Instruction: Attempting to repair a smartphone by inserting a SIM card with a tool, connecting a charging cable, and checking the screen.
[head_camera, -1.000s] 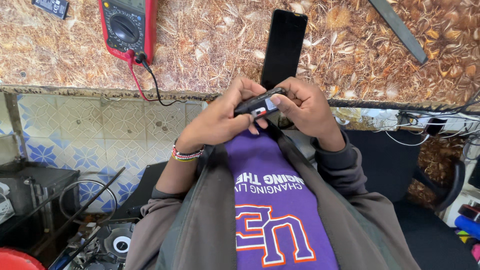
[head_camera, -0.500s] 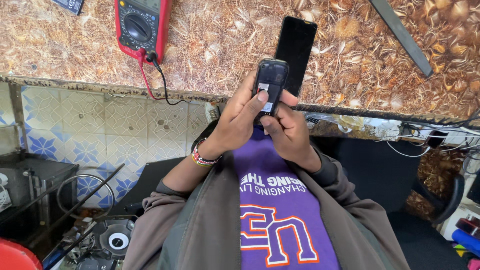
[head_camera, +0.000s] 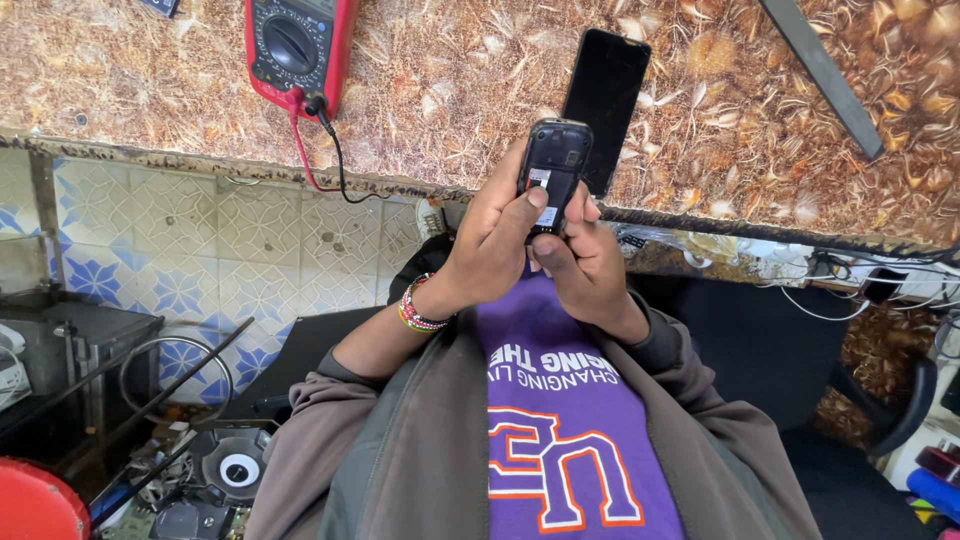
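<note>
Right at the front edge of the surface (head_camera: 700, 110), the person has a small phone (head_camera: 553, 172) held up in both hands, back side facing up with the cover off so the inside shows. The left hand (head_camera: 495, 235) is wrapped around its lower left side, thumb pressed flat on the open back. The right hand (head_camera: 578, 262) is curled under it from the other side, fingers closed around the bottom end. So both hands are closed on the small phone, and it hangs just over the lip of the surface rather than resting on it.

Just behind it lies a bigger black phone (head_camera: 606, 108), screen dark, its near end right at the edge and partly hidden by the small one. A red meter (head_camera: 298, 45) sits well off to the left, with its red and black leads (head_camera: 325, 150) drooping over the edge. A dark flat bar (head_camera: 825, 75) lies angled at the far right. Between the meter and the black phone there's a decent stretch of bare patterned top.
</note>
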